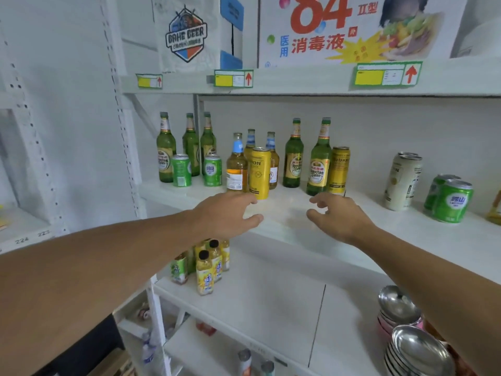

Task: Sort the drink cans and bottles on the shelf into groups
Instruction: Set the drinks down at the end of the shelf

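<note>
Cans and bottles standing mixed along the middle shelf (284, 213), still far from grouped. Nearest, both hands empty and hovering over the bare front edge: left hand (227, 213) spread loosely, fingers half open, tips just short of the yellow can (260, 172) at 12 o'clock from it; right hand (340, 217) likewise half open, curled fingers just below the green bottle (320, 158) and the gold can (339, 169). Beyond the left hand, tight packing: yellow can in front of, perhaps touching, the amber bottles (237, 164). Risk there: a wide grasp or sideways pull nudging a tall, narrow bottle over, likely toppling its neighbours. Same hazard at the right, where can and bottle stand side by side. Further off at 10 o'clock, small green cans (181, 170) in front of more green bottles (166, 150); at 3 o'clock, white cans (403, 180) and green cans (451, 202) near the shelf's front edge, easily knocked off by a passing forearm. Safer course, probably: lifting straight up, one item per hand.
</note>
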### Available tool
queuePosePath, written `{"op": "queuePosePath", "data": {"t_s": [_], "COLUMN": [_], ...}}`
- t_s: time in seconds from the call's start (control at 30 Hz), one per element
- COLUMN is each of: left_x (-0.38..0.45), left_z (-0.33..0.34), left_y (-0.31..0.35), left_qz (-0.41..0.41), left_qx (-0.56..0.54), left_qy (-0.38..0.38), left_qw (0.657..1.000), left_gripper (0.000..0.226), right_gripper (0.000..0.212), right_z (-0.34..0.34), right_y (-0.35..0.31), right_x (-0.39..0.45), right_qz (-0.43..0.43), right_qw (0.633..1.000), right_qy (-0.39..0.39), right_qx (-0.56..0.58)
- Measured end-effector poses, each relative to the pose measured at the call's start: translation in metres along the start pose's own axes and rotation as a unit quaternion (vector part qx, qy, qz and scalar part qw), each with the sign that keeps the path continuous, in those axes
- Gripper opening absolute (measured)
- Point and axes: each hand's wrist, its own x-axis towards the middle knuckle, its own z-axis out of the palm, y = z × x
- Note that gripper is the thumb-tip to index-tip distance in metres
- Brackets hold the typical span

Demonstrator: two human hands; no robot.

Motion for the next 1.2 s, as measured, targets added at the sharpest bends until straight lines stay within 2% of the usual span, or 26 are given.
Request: {"op": "queuePosePath", "data": {"t_s": [0.23,0.37,0.57,0.77,0.93,1.07,1.2], "left_x": [0.003,0.013,0.037,0.070,0.095,0.109,0.122], "left_z": [-0.014,-0.016,-0.010,-0.006,-0.002,0.004,0.007], "left_y": [-0.125,-0.161,-0.165,-0.150,-0.142,-0.139,-0.141], "left_qz": [-0.035,-0.042,-0.039,-0.046,-0.059,-0.076,-0.076], "left_qx": [0.011,0.016,0.002,0.008,0.007,-0.028,-0.063], "left_qy": [-0.007,-0.014,-0.015,-0.016,-0.020,-0.006,0.003], "left_qw": [0.999,0.999,0.999,0.999,0.998,0.997,0.995], "left_gripper": [0.069,0.070,0.082,0.068,0.071,0.069,0.065], "right_gripper": [0.054,0.056,0.058,0.051,0.041,0.056,0.080], "right_z": [0.037,0.044,0.050,0.058,0.062,0.070,0.074], "right_y": [-0.073,-0.093,-0.099,-0.083,-0.067,-0.059,-0.059], "right_x": [0.036,0.054,0.088,0.126,0.153,0.165,0.174], "right_qz": [0.010,0.016,0.000,-0.009,0.005,0.017,0.010], "right_qw": [0.999,0.998,0.998,0.999,1.000,0.999,0.996], "right_qy": [-0.019,-0.028,-0.025,-0.022,-0.013,-0.010,-0.018], "right_qx": [-0.034,-0.051,-0.054,-0.026,-0.017,0.051,0.085]}}
